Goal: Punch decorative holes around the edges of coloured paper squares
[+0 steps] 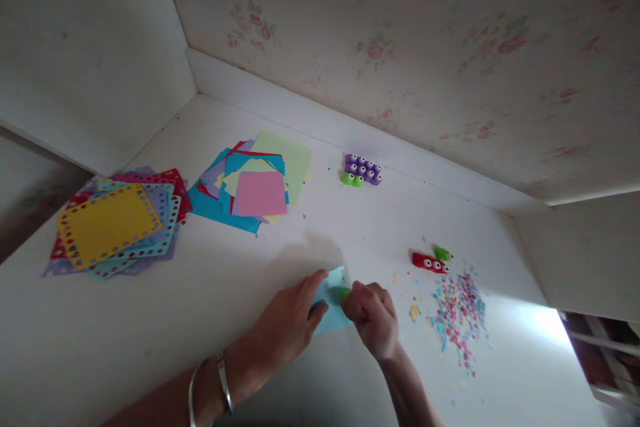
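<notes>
A light blue sheet of paper point(332, 320) lies on the white table in front of me, with small holes near its top corner. My left hand point(290, 313) holds the sheet by its left side, thumb and forefinger on the paper. Closed at the sheet's right edge, my right hand point(373, 317) grips a small green paper punch point(345, 293). Most of that punch is hidden by my fingers. To the right lie red punches with eyes point(429, 263) and one more green punch point(443, 253), beside scattered colourful paper confetti point(460, 313).
At the far left is a stack of cards with punched borders point(113, 223). Plain coloured paper point(260, 193) is piled beside it. Several purple punches point(364, 168) and two green ones stand near the back ledge. White panels close both sides; a floral wall rises behind.
</notes>
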`<state>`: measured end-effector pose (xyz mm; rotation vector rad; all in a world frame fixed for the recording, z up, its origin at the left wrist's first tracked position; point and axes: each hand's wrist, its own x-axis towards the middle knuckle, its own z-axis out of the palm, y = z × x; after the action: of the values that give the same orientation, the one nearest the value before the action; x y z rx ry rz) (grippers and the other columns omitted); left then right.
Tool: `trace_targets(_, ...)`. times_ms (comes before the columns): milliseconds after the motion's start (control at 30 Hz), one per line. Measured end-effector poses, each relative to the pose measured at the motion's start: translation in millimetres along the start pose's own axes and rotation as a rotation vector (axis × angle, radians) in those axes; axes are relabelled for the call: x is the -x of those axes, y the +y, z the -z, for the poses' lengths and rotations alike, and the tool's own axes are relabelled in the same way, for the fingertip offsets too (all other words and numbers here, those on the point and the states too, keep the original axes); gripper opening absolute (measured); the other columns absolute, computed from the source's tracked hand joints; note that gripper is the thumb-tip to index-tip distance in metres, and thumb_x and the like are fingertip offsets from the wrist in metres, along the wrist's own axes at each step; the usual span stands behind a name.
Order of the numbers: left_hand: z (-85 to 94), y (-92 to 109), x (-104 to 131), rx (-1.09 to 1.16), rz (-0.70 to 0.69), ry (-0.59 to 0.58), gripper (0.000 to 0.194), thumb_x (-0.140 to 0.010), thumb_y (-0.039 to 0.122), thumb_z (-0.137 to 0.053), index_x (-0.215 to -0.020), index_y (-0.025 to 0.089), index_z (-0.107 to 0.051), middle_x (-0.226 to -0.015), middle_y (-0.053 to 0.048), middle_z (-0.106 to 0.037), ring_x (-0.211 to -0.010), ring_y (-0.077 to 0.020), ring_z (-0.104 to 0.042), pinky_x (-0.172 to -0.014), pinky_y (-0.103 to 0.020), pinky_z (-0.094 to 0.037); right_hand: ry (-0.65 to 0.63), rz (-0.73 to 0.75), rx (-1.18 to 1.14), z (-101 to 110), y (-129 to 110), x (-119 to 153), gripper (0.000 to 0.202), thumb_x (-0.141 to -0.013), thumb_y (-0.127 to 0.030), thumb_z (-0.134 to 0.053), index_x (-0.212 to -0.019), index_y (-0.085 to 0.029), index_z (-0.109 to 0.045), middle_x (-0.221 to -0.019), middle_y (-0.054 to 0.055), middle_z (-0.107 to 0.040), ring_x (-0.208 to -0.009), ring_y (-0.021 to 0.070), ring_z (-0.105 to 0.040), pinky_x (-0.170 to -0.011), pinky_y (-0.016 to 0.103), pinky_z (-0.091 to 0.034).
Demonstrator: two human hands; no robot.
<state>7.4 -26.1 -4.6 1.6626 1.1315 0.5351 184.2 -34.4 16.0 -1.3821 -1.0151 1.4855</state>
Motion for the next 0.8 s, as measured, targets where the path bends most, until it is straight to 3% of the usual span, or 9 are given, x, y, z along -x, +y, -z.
trace_targets(200, 0.5, -1, 0, -0.001, 0.015, 0.003, 0.048, -0.092, 0.028, -0.055, -0.14, 0.024, -0.048, -0.133, -0.01, -0.064, -0.117, -0.0293, -0.064, -0.1, -0.043, -0.05, -0.019, 0.048, 0.131, -4, 5, -1, 0.062, -0.091, -0.058, -0.049, -0.044, -0.023, -0.028, -0.045, -0.006, -0.024, -0.046, 0.0088, -0.017, -0.047, 0.028, -0.016)
trace_targets(467, 2.8, 1, -1, -0.083, -0.007, 0.049, 0.052, -0.09, 0.025, -0.058, -0.14, 0.023, -0.046, -0.132, -0.009, -0.065, -0.115, -0.0282, -0.065, -0.099, -0.041, -0.05, 0.005, 0.09, -0.243, -6, -6, -8, 0.06, -0.086, -0.051, -0.057, -0.043, -0.025, -0.024, -0.041, -0.01, -0.017, -0.039, 0.0069, -0.015, -0.042, 0.026, -0.018)
trace_targets(567, 2.2, 0, -1, -0.121, -0.042, 0.072, 0.052, -0.089, 0.025, -0.059, -0.14, 0.022, -0.045, -0.132, -0.01, -0.064, -0.117, -0.0277, -0.064, -0.1, -0.041, -0.05, 0.096, 0.173, -0.252, -2, -19, -2, 0.058, -0.089, -0.052, -0.052, -0.048, -0.025, -0.022, -0.043, -0.01, -0.016, -0.039, 0.0075, -0.015, -0.04, 0.026, -0.022)
trace_targets(633, 1.9, -1, 0, -0.137, -0.074, 0.086, 0.052, -0.09, 0.025, -0.059, -0.139, 0.022, -0.045, -0.133, -0.01, -0.064, -0.117, -0.0278, -0.064, -0.101, -0.042, -0.049, 0.195, 0.262, -0.082, 5, -26, 7, 0.053, -0.091, -0.049, -0.054, -0.05, -0.023, -0.033, -0.046, -0.008, -0.027, -0.042, 0.0088, -0.025, -0.043, 0.025, -0.028)
trace_targets(700, 1.4, -1, 0, -0.139, -0.085, 0.093, 0.052, -0.09, 0.024, -0.059, -0.139, 0.022, -0.044, -0.132, -0.01, -0.064, -0.116, -0.0277, -0.065, -0.1, -0.042, -0.05, 0.239, 0.328, 0.264, 12, -28, 16, 0.035, -0.09, -0.042, -0.061, -0.063, -0.021, -0.055, -0.057, -0.004, -0.046, -0.05, 0.0105, -0.039, -0.049, 0.025, -0.036)
trace_targets(767, 0.9, -2, 0, -0.136, -0.076, 0.096, 0.052, -0.09, 0.024, -0.059, -0.139, 0.022, -0.044, -0.131, -0.01, -0.065, -0.115, -0.0277, -0.065, -0.099, -0.041, -0.051, 0.186, 0.364, 0.603, 19, -24, 25, 0.014, -0.089, -0.035, -0.065, -0.089, -0.022, -0.069, -0.078, 0.002, -0.061, -0.061, 0.0127, -0.051, -0.057, 0.026, -0.044)
trace_targets(800, 0.7, -2, 0, -0.134, -0.071, 0.098, 0.052, -0.09, 0.024, -0.059, -0.139, 0.022, -0.044, -0.131, -0.01, -0.065, -0.115, -0.0277, -0.065, -0.099, -0.041, -0.051, 0.148, 0.382, 0.717, 22, -20, 29, 0.014, -0.09, -0.032, -0.064, -0.098, -0.023, -0.07, -0.089, 0.004, -0.065, -0.067, 0.0142, -0.056, -0.062, 0.027, -0.048)
